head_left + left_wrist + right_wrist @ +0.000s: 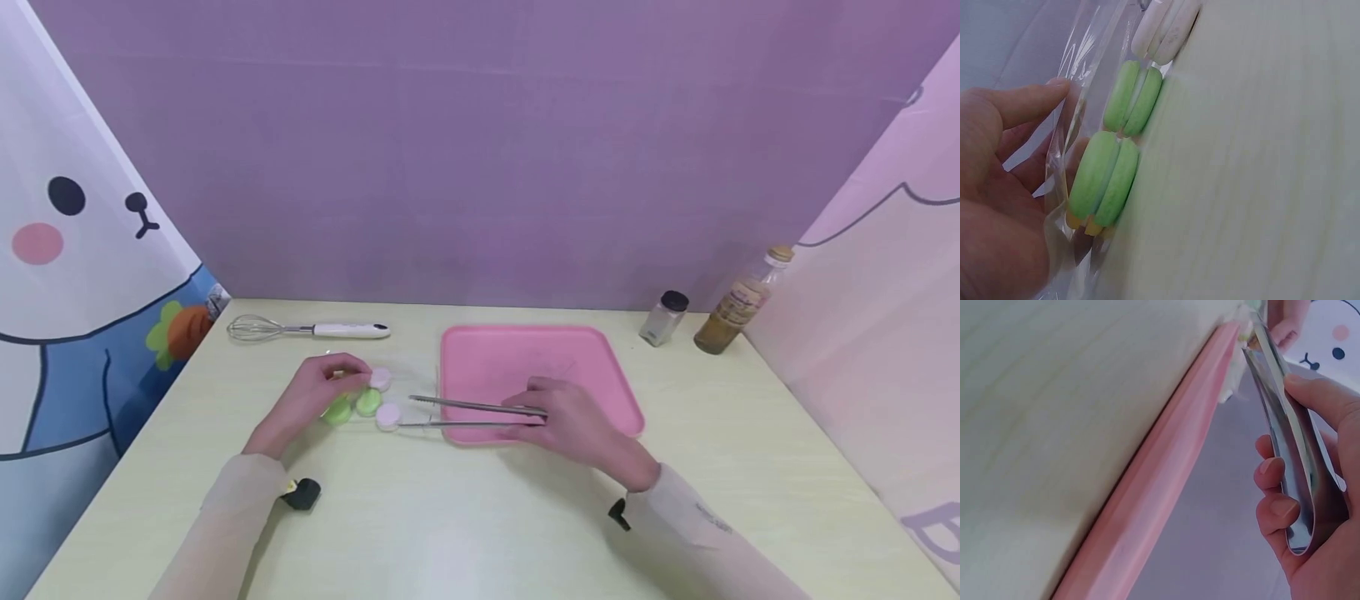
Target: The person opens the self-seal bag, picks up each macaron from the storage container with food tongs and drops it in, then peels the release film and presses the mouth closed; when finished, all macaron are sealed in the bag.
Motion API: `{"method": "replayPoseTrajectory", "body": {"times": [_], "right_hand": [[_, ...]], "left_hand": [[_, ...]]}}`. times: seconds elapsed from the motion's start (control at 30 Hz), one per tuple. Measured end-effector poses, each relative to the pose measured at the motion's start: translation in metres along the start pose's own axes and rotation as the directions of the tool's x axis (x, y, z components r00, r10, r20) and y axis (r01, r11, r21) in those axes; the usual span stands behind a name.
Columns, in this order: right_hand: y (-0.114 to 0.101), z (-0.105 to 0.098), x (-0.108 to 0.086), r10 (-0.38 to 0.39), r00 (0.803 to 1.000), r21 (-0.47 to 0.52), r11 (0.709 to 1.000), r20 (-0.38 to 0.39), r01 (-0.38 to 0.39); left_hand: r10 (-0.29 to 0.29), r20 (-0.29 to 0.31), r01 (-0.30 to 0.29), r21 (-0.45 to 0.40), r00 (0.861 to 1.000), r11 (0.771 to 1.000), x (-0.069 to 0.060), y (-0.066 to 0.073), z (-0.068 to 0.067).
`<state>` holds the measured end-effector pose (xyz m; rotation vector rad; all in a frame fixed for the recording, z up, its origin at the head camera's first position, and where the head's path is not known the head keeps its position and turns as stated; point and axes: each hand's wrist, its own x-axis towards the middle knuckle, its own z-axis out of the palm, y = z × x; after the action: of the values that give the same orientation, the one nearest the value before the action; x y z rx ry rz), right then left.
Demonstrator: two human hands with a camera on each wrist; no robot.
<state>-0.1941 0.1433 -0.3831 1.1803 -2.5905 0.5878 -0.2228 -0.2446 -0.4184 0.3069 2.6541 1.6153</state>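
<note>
My left hand (322, 387) grips the edge of a clear plastic bag (1055, 181) holding macarons. Two green macarons (1124, 103) and a pale pink one (1169, 28) show through the film in the left wrist view. A second pale pink macaron (388, 417) lies nearest the tongs in the head view. My right hand (573, 421) holds metal tongs (480, 407) above the pink tray (525, 346), thumb on one arm and fingers round the other. The tongs' arms stand apart, pointing left at the macarons. One tip appears beside the front pink macaron; contact is unclear.
A whisk (348, 331) with a white handle lies at the back left of the table (442, 533). At the back right stand a small black-capped jar (662, 323) and a corked bottle (738, 307) of brown contents. A purple cloth (480, 167) hangs behind.
</note>
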Motion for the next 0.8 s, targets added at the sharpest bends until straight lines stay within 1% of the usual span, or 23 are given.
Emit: {"method": "replayPoseTrajectory", "body": {"times": [0.17,0.2,0.23,0.33,0.4,0.53,0.67,0.8], "right_hand": [[0.005,-0.012,-0.022,0.008,0.999,-0.005,1.000,-0.048,-0.008],[0.005,-0.015,-0.027,0.023,0.998,0.000,1.000,-0.059,-0.023],[0.006,-0.019,-0.033,0.044,0.996,0.007,0.999,-0.074,-0.043],[0.011,-0.030,-0.054,0.108,0.985,0.010,0.994,-0.132,-0.108],[0.017,-0.037,-0.070,0.155,0.971,0.014,0.988,-0.180,-0.155],[0.035,-0.053,-0.105,0.237,0.936,0.008,0.970,-0.260,-0.244],[0.057,-0.067,-0.140,0.314,0.900,-0.021,0.942,-0.301,-0.336],[0.076,-0.081,-0.170,0.354,0.870,-0.066,0.915,-0.342,-0.398]], "left_hand": [[0.008,-0.001,-0.008,0.017,1.000,1.000,0.001,-0.001,-0.001],[0.009,0.000,-0.009,0.018,1.000,1.000,0.002,-0.001,-0.001],[0.013,0.000,-0.013,0.020,1.000,1.000,0.003,-0.006,-0.001],[0.014,0.003,-0.014,0.025,1.000,1.000,0.003,-0.005,-0.001],[0.013,0.005,-0.013,0.027,1.000,1.000,0.003,-0.004,-0.001],[0.016,0.005,-0.016,0.031,1.000,0.999,0.003,-0.005,-0.002],[0.014,0.007,-0.014,0.027,1.000,1.000,0.003,-0.007,-0.002],[0.006,0.011,-0.006,0.018,1.000,1.000,0.003,-0.007,-0.001]]}}
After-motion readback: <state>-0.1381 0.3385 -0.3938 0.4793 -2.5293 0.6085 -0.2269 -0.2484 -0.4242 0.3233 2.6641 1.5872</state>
